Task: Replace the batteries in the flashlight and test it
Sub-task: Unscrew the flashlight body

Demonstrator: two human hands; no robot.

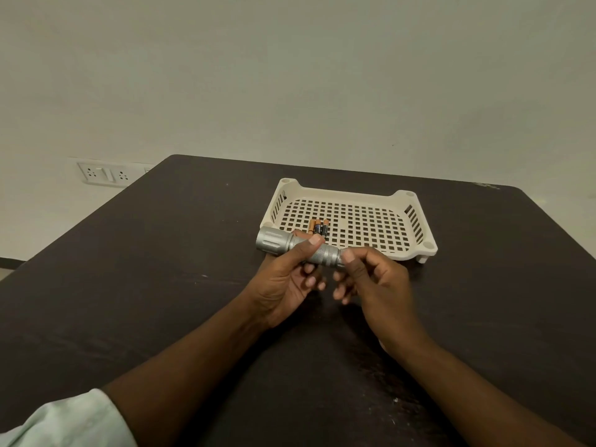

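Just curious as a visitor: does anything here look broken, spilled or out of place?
Nothing stands out. Both hands hold the silver flashlight level above the dark table, and the batteries lie together inside the cream tray.

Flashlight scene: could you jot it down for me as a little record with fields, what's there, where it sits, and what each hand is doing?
surface: dark table
flashlight: silver, held above the table, wide head pointing left
left hand: grip curled round the flashlight's barrel
right hand: thumb and fingers pinching the flashlight's tail end
tray: cream, perforated, on the table behind the hands
batteries: small cluster lying in the tray's near left corner; exact count unclear
wall: power socket plate at left
stage: tail end not yet off
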